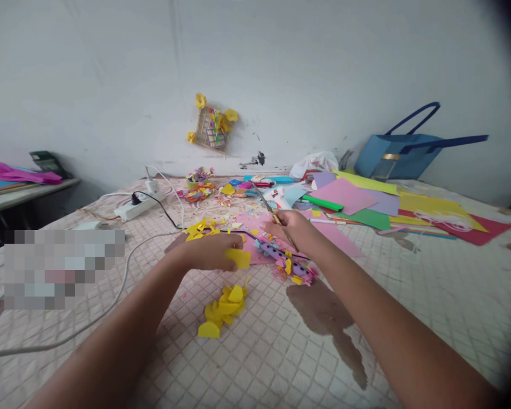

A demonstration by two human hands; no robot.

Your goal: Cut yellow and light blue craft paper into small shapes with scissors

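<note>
My left hand (213, 251) has its fingers closed on a small piece of yellow paper (239, 259). Below it, on the quilted cloth, lies a loose heap of cut yellow paper pieces (223, 307), some with rounded edges. My right hand (296, 232) grips what look like scissors (266, 203), a slim metal shape slanting toward the upper left; part is hidden by the fingers. Between and just below the hands rests a lilac strip with dark dots (284, 257), trimmed with pink and yellow bits. Yellow paper with cut-out gaps (201, 228) lies beyond my left hand.
A white power strip (138, 208) with trailing cords is at left. A white glue gun (277, 197) and paper scraps lie ahead. Coloured sheets (349, 196) spread to the right, before a blue bag (402, 156). A decorated frame (213, 129) hangs on the wall.
</note>
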